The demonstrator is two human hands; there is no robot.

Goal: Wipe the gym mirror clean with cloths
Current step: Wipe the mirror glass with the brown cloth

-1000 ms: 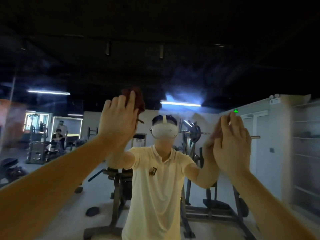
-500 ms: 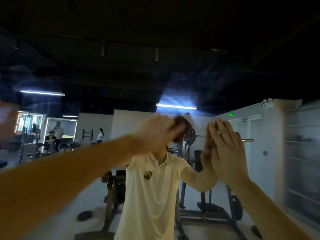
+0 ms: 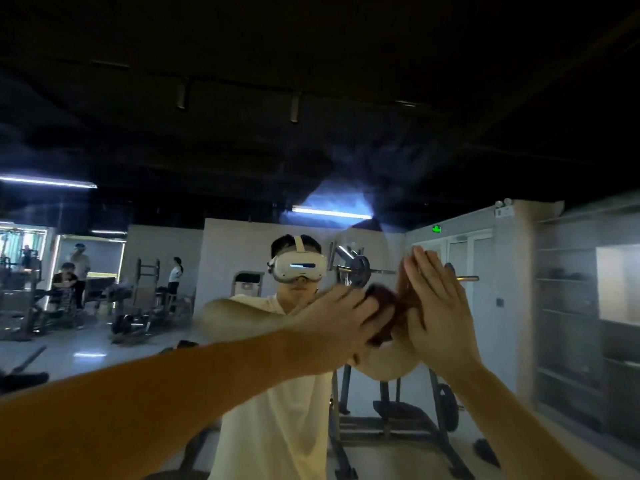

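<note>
Swept across mirror (image 3: 207, 133) toward right hand (image 3: 440, 306): left hand (image 3: 339, 320), blurred, grip unclear, now pressing red cloth (image 3: 384, 317) just beside it; right hand flat, fingers straight. Likely end of stroke, more passes due.

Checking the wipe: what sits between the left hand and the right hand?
The head view shows the dark red cloth between the left hand and the right hand.

The right hand (image 3: 440, 306) lies flat on the mirror (image 3: 242, 150), just right of the brown cloth (image 3: 381, 317) — barring that side; glass leftward and upward lies open.
</note>
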